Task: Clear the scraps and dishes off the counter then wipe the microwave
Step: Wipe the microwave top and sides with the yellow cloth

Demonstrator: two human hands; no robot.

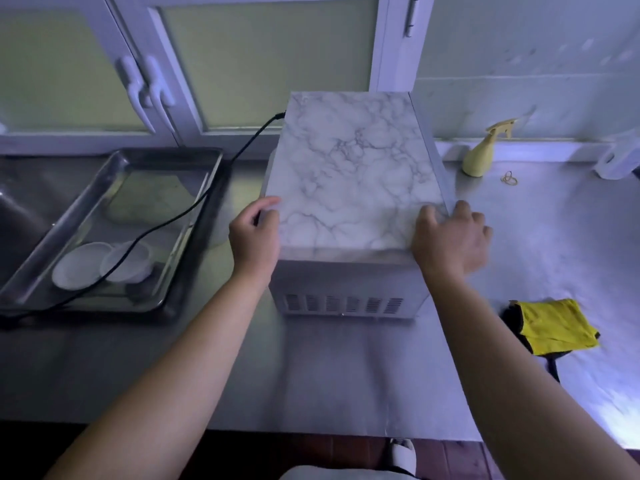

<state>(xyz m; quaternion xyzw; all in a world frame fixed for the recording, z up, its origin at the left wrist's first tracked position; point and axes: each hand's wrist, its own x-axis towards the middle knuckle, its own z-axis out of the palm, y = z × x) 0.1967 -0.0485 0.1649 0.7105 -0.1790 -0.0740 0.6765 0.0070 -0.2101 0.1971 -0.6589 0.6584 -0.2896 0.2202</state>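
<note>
At the far left, beside the sink (20,209), a steel tray (166,154) sits on the worktop (311,375). Two white dishes (78,266) lie together at its near end. A black power cord (194,206) trails over the tray from the microwave's far left corner. No scraps can be made out on the worktop, so the clearing part looks done or nearly so. The dishes are gathered in the tray, though the tray itself is not yet off the worktop.

The left hand (254,237) clasps the near left corner of the microwave (353,174), thumb on the marble-patterned top. Its other fingers are hidden down the side. The microwave stands in the middle of the worktop, with a vented side toward the person. The right hand (450,239) clasps the near right corner, fingers (464,210) curled over the top edge. This hand is somewhat blurred. With both hands gripping it, the microwave is probably being shifted or turned to get at it.

To the right, a yellow spray bottle (479,157) stands by the wall with some rubber bands (509,179) just beside it. Nearer the front edge, a yellow cloth (554,327) lies crumpled and apart from both hands. Neither hand has cloth or sprayer, so the wiping does not seem to have begun. That leaves the whole second part of the job to do.
</note>
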